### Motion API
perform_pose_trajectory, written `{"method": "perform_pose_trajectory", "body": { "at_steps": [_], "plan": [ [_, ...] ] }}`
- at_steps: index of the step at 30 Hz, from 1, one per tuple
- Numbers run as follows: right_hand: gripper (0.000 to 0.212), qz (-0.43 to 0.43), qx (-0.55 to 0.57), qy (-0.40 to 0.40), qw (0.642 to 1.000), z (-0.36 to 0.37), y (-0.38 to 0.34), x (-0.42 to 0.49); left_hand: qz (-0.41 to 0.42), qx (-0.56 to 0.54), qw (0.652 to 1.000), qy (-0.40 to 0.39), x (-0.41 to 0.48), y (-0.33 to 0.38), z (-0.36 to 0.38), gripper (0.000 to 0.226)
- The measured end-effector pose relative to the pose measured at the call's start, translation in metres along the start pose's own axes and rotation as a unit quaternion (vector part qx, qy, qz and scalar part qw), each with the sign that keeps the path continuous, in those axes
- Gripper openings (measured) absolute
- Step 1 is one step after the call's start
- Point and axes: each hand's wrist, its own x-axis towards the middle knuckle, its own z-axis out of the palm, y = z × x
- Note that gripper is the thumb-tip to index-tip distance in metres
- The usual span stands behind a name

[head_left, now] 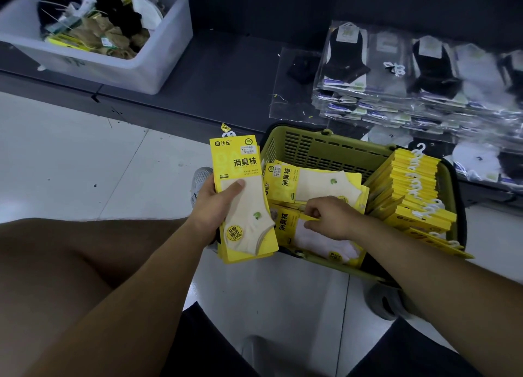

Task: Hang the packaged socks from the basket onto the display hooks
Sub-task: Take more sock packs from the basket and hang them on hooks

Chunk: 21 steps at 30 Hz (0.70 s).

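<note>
The left hand point(218, 204) grips a stack of sock packs point(243, 198) upright, thumb pressed across the front and fingers curled behind. The top card is yellow and reads "达足" at its upper corner, then "消臭袜" in large dark characters. A price sticker beside the logo is too small to read, and a round yellow label near the bottom reads "无骨缝合". A cream ankle sock with a small green emblem shows on its front. Just right of this grip stands the olive-green shopping basket point(325, 153) on the floor. Inside it the right hand point(328, 218) reaches down, its curled fingers pinching the yellow card edge of a white-sock pack point(325, 241) that lies flat and also bears "消臭袜". Just beyond that pinch lies a cream-sock pack point(311, 184) with the same print. To its right a row of yellow packs point(410, 190) stands on edge, white plastic hangers up. The basket sits on a white tiled floor point(85, 164) against a dark low shelf point(226, 79). On the shelf, well beyond the left hand, is a translucent bin point(158, 65) of loose socks. Beyond the right hand are stacks of clear-bagged black and pale socks point(396, 79). A grey shoe point(202, 178) shows just behind the left hand.
</note>
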Motion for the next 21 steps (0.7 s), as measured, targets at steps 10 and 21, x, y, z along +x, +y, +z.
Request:
{"method": "perform_pose_trajectory", "body": {
  "at_steps": [10,21],
  "plan": [
    [0.019,0.143,0.413,0.226,0.871,-0.098,-0.022,-0.005,-0.017,-0.038,0.999,0.017,-0.009,0.013,0.014,0.013],
    [0.013,0.057,0.409,0.109,0.904,-0.050,-0.094,0.003,0.042,-0.026,0.997,-0.060,-0.010,0.018,0.027,0.050]
  ]
}}
